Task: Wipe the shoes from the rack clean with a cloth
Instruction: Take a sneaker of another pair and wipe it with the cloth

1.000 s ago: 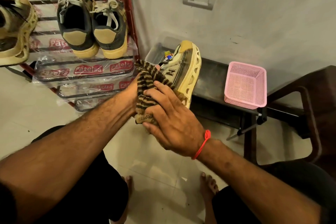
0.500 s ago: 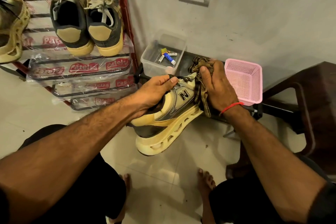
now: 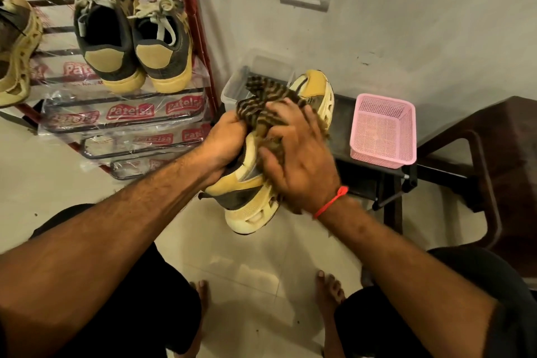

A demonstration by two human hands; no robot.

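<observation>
one shoe (image 3: 250, 192) mid-wipe: left hand (image 3: 223, 139) grips it, right hand (image 3: 296, 160) fingers clutch the cloth (image 3: 261, 99). three shoes (image 3: 130, 46) at 10 o'clock still wait on the rack (image 3: 200, 38).

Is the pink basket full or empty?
Empty, as far as shows. The pink basket sits upright on the dark bench, and only its bare mesh floor is visible inside.
</observation>
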